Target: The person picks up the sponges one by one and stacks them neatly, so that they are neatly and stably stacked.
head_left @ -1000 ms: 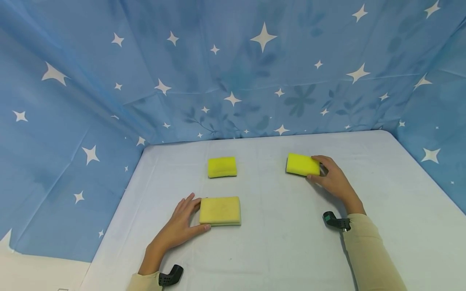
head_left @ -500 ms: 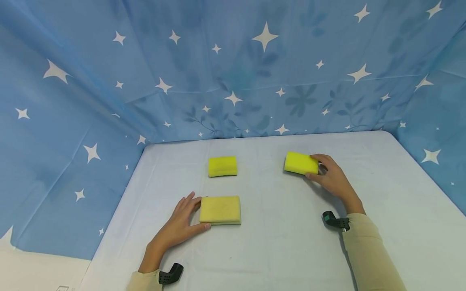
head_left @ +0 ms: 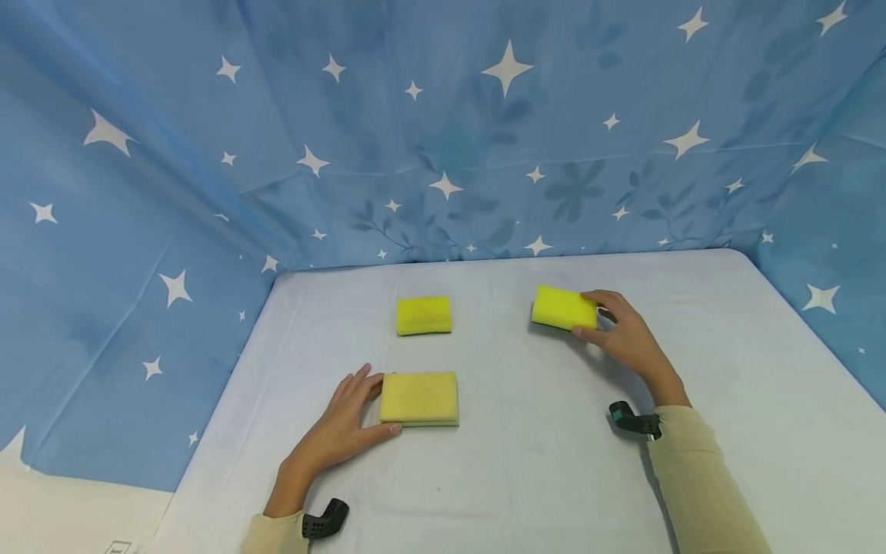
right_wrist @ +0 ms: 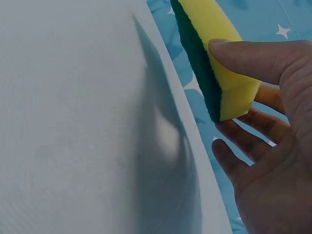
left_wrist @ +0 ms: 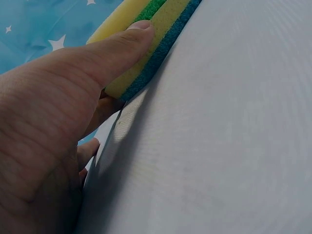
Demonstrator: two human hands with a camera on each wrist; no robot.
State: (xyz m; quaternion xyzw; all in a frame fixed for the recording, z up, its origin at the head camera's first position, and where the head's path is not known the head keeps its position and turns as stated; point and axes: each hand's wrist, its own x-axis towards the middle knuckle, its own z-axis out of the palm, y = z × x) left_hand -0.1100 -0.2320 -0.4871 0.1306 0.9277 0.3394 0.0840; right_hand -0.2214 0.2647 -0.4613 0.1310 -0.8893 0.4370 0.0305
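Observation:
My right hand (head_left: 626, 338) pinches a bright yellow sponge (head_left: 564, 308) by its right end, thumb at the near edge and fingers at the far edge. In the right wrist view this sponge (right_wrist: 217, 63) shows a dark green scouring layer underneath, and it is held up off the tabletop. At the left, my left hand (head_left: 339, 427) holds the left end of two stacked sponges (head_left: 419, 398), thumb along the near side. The left wrist view shows the stack's layers (left_wrist: 141, 53) as yellow, green, yellow and blue, the blue layer lowest. Some fingers are hidden behind it.
Another yellow sponge (head_left: 424, 315) lies on the white-covered table (head_left: 526, 462) behind the stack, left of the raised sponge. A blue curtain (head_left: 388, 138) with white stars stands around the table's back and sides.
My right hand has moved a little left and away from me with the yellow sponge. The left hand and the stacked sponges have stayed in place.

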